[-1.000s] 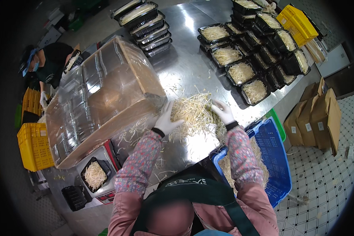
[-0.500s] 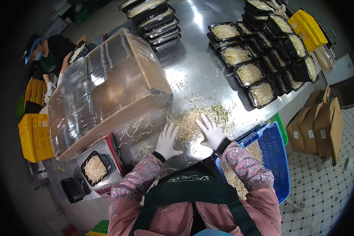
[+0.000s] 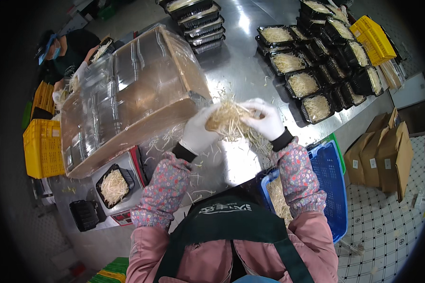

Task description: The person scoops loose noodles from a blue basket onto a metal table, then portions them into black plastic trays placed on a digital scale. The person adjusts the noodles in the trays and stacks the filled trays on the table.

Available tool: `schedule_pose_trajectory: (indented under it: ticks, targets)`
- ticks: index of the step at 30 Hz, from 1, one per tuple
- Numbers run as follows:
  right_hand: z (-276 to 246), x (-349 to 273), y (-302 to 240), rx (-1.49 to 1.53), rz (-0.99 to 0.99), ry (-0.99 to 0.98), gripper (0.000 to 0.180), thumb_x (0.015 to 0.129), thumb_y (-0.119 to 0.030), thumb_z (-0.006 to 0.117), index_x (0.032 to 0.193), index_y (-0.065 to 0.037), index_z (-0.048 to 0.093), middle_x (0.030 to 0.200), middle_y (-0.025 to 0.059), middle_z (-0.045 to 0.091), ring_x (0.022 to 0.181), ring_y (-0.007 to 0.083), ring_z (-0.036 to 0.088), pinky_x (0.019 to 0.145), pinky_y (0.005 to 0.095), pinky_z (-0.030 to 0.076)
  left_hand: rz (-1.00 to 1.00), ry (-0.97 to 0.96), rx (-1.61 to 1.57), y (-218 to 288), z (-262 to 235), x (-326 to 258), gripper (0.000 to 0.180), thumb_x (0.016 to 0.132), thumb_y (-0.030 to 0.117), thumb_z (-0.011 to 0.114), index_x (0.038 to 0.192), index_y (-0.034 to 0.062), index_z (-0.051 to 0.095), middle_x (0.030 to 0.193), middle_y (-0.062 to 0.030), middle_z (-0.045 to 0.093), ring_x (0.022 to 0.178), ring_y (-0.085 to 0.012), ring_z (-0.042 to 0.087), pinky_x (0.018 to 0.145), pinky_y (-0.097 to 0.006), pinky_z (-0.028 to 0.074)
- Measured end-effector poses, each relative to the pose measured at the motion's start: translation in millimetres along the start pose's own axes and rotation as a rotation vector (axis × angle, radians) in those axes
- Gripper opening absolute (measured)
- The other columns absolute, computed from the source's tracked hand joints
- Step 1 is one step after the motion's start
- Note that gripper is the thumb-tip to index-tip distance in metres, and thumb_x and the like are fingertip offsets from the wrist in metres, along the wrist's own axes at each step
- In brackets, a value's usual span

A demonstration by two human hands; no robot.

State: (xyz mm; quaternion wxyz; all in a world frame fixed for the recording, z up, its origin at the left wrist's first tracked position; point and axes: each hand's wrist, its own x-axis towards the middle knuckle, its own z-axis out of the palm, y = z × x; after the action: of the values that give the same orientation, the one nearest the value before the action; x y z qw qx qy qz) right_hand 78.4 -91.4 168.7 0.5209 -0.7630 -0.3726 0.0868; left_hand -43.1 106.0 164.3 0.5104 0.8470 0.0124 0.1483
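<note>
A loose clump of bean sprouts [image 3: 232, 120] is gathered between my two white-gloved hands, above the metal table. My left hand [image 3: 200, 127] is curled round its left side. On the right side, my right hand [image 3: 265, 118] grips strands with its fingers bent. Stray sprouts lie on the table below and to the left. A black tray of sprouts [image 3: 114, 187] rests on the scale [image 3: 139, 165] to the left of my left forearm. Beside it is an empty black tray [image 3: 86, 214].
A film-covered carton of clear lids [image 3: 127, 94] fills the left of the table. Packed black trays [image 3: 302, 84] stand far right, with a tray stack [image 3: 205, 35] at the back. A blue basket [image 3: 333, 188] of sprouts is by my right forearm. Another person [image 3: 75, 52] works far left.
Both hands have gone from lying spread at the sprout pile to lifting a clump of sprouts and closing round it. The view has shifted slightly.
</note>
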Motion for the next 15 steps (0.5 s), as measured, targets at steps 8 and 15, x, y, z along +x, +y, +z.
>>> schedule_pose_trajectory:
  ticks: [8, 15]
  targets:
    - [6, -1, -29, 0.178, 0.014, 0.010, 0.028, 0.077, -0.005, 0.073, 0.104, -0.005, 0.069, 0.094, 0.0038, 0.066, 0.085, 0.0100, 0.061, 0.074, 0.0229, 0.048, -0.036, 0.100, 0.059, 26, -42, -37, 0.049, 0.078, 0.004, 0.072, 0.124, 0.0041, 0.056, 0.113, -0.0070, 0.063, 0.101, -0.0132, 0.060, 0.089, -0.026, 0.047]
    - [31, -7, -50, 0.225, 0.049, -0.065, 0.036, 0.078, -0.007, 0.073, 0.114, -0.009, 0.066, 0.102, -0.0019, 0.063, 0.071, 0.0009, 0.049, 0.062, 0.0160, 0.040, -0.156, 0.266, -0.090, 43, -63, -73, 0.047, 0.079, -0.005, 0.068, 0.124, 0.0028, 0.057, 0.109, -0.0057, 0.063, 0.100, -0.0111, 0.059, 0.087, -0.024, 0.048]
